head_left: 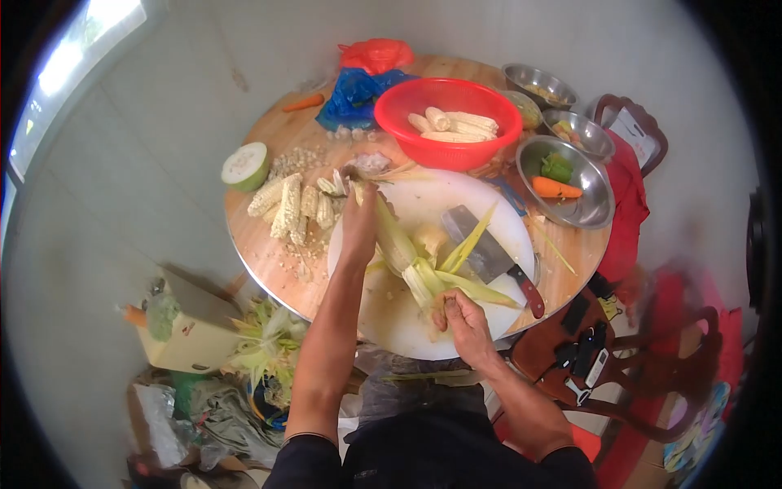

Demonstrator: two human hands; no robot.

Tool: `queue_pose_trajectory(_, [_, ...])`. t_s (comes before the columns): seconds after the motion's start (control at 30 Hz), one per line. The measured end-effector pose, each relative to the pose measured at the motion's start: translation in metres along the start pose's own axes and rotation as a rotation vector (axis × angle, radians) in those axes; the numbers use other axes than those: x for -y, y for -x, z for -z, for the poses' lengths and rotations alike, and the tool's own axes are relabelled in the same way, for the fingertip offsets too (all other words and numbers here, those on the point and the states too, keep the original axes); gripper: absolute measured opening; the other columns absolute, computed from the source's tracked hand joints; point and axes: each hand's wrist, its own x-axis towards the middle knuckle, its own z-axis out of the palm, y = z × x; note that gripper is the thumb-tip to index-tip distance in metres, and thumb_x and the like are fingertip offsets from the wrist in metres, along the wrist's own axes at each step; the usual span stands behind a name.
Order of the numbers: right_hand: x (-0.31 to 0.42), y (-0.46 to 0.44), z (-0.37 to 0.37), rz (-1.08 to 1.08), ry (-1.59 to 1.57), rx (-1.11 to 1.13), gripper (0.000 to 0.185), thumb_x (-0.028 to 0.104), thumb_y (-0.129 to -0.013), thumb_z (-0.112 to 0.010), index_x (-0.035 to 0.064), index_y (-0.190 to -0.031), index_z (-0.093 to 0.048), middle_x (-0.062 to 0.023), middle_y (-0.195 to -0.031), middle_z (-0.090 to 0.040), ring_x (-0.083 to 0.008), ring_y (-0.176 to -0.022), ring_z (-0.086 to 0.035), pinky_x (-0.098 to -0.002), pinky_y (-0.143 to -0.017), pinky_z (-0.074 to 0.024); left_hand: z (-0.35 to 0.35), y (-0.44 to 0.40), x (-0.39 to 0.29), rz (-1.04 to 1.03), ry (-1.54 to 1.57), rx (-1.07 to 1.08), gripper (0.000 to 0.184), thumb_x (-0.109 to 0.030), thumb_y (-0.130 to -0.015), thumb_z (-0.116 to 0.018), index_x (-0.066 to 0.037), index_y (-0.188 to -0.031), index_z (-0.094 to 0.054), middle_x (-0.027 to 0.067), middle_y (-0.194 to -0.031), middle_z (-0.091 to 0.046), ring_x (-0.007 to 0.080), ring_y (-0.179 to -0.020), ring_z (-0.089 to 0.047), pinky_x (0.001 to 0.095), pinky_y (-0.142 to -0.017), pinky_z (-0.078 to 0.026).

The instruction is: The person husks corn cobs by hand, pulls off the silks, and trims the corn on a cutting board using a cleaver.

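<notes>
An ear of corn point(397, 247), partly husked, lies slantwise over the round white cutting board point(505, 220). Its pale green husk leaves point(481, 290) spread out at the lower end. My left hand point(359, 213) is closed around the upper end of the ear, near dark silk; its fingertips are partly hidden. At the lower end, my right hand point(464, 319) pinches the husk with curled fingers. A cleaver point(482, 248) with a reddish-brown handle rests flat on the board, to the right of the corn, its blade partly under a husk leaf.
Stripped cobs point(289, 205) and loose kernels lie left of the board on the wooden table point(259, 159). Behind stands a red basket point(448, 88) with husked corn. A steel bowl point(601, 208) holds a carrot. A cut melon-like vegetable point(245, 166) sits at the left edge; a chair point(652, 371) stands right.
</notes>
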Motion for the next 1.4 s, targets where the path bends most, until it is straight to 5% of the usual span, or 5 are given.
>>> queue_pose_trajectory(0.47, [0.106, -0.093, -0.037, 0.511, 0.572, -0.198, 0.026, 0.015, -0.091, -0.077, -0.0006, -0.110, -0.071, -0.0040, -0.089, -0.069, -0.0103, -0.078, -0.061, -0.0283, -0.073, -0.0527, -0.021, 0.050, -0.046, -0.124, 0.175, 0.430, 0.057, -0.045, -0.112, -0.035, 0.000, -0.146, -0.045, 0.0086, -0.125, -0.060, 0.0181, -0.114, -0.058, 0.0328, -0.099, -0.049])
queue_pose_trajectory(0.57, [0.104, -0.096, -0.043, 0.483, 0.507, -0.292, 0.021, 0.013, -0.087, -0.076, 0.0013, -0.105, -0.071, -0.0133, -0.091, -0.071, -0.0227, -0.075, -0.067, -0.0339, -0.071, -0.0542, -0.024, 0.049, -0.040, -0.146, 0.056, 0.315, 0.056, -0.047, -0.111, -0.040, -0.005, -0.146, -0.047, 0.0063, -0.117, -0.059, 0.0168, -0.106, -0.058, 0.0335, -0.095, -0.050])
queue_pose_trajectory(0.8, [0.109, -0.096, -0.037, 0.524, 0.467, -0.303, 0.016, 0.010, -0.091, -0.073, -0.0009, -0.103, -0.073, -0.0081, -0.093, -0.073, -0.0151, -0.078, -0.068, -0.0297, -0.074, -0.0538, -0.036, 0.064, -0.059, -0.182, 0.060, 0.374, 0.051, -0.041, -0.111, -0.044, -0.005, -0.146, -0.049, 0.0058, -0.127, -0.060, 0.0146, -0.116, -0.056, 0.0318, -0.101, -0.047])
queue_pose_trajectory(1.07, [0.127, -0.094, -0.028, 0.707, 0.866, -0.386, 0.013, 0.012, -0.085, -0.071, 0.0028, -0.094, -0.075, -0.0169, -0.088, -0.072, -0.0267, -0.070, -0.071, -0.0373, -0.067, -0.0546, -0.049, 0.082, -0.085, -0.343, -0.129, 0.420, 0.043, -0.018, -0.107, -0.051, 0.002, -0.146, -0.049, 0.0078, -0.134, -0.060, 0.0153, -0.121, -0.055, 0.0313, -0.105, -0.043])
queue_pose_trajectory(1.4, [0.106, -0.118, -0.011, 0.106, 0.054, -0.249, 0.020, 0.013, -0.091, -0.065, -0.0051, -0.097, -0.072, -0.0041, -0.083, -0.070, -0.0090, -0.069, -0.064, -0.0271, -0.065, -0.0552, -0.043, 0.067, -0.071, -0.223, -0.036, 0.352, 0.040, -0.014, -0.104, -0.054, 0.002, -0.141, -0.052, 0.0103, -0.130, -0.062, 0.0148, -0.120, -0.056, 0.0311, -0.104, -0.044])
